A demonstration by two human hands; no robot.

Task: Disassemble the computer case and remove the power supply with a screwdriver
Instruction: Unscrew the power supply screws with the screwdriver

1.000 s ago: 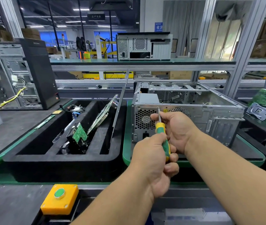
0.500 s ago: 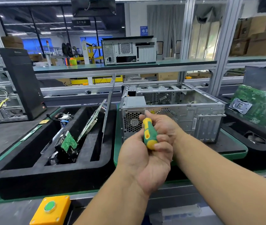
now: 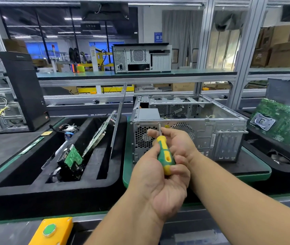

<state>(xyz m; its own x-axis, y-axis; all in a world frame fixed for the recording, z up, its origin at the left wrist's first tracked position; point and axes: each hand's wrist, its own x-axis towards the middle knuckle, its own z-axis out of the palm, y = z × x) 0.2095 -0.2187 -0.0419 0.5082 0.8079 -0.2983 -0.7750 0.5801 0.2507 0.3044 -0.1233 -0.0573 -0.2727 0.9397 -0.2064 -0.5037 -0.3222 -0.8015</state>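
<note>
The open silver computer case [image 3: 220,131] lies on a green-edged tray, its rear panel facing me. The grey power supply [image 3: 148,114] sits in the case's near-left corner, behind a honeycomb fan grille. A green-and-yellow screwdriver [image 3: 164,154] points up and away, and its tip touches a screw near the top of the rear panel. My left hand [image 3: 158,183] grips the handle from below, palm turned up. My right hand [image 3: 178,142] curls over the top of the handle and the shaft from the right.
A black foam bin [image 3: 25,167] on the left holds circuit boards, cables and a leaning side panel [image 3: 118,119]. A motherboard [image 3: 280,121] lies on a black tray at right. A yellow box with a green button [image 3: 49,229] sits at the near edge. Another case [image 3: 141,58] stands on the shelf behind.
My view has shifted. The right hand's fingers, which covered the shaft half a second ago, have moved aside, so the shaft and its tip on the screw show again.
</note>
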